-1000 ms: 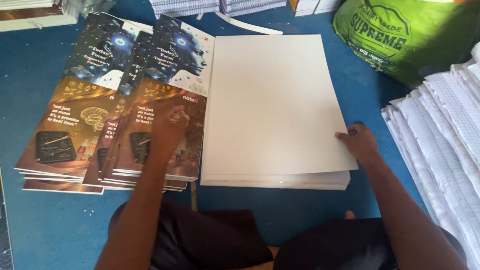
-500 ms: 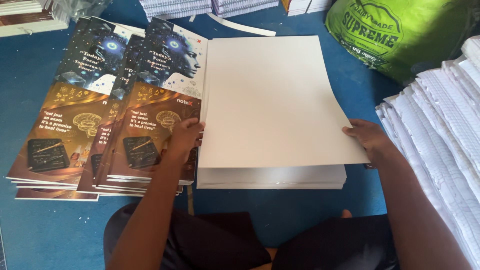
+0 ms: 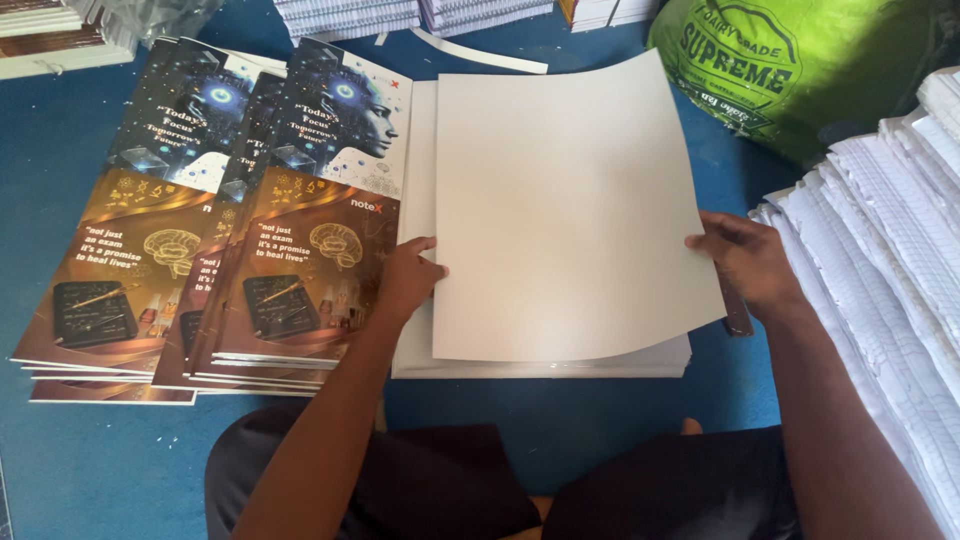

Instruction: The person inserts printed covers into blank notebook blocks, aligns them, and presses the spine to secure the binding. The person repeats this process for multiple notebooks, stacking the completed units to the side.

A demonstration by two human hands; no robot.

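Observation:
A large blank white sheet (image 3: 565,210) is lifted off a stack of white sheets (image 3: 540,365) on the blue floor. My left hand (image 3: 408,278) grips the sheet's left edge and my right hand (image 3: 748,262) grips its right edge, so the sheet bows upward between them. Just left of the stack lie overlapping piles of printed covers (image 3: 265,250), dark at the top and brown-gold at the bottom.
A green sack (image 3: 800,70) sits at the back right. Stacks of ruled white paper (image 3: 890,270) run along the right side, and more stacks (image 3: 410,15) line the far edge. A thin white strip (image 3: 480,55) lies behind the sheet. My dark-clothed legs (image 3: 450,490) fill the foreground.
My left hand has moved off the printed covers to the sheet's left edge. Both hands have lifted the top white sheet, which lay flat before.

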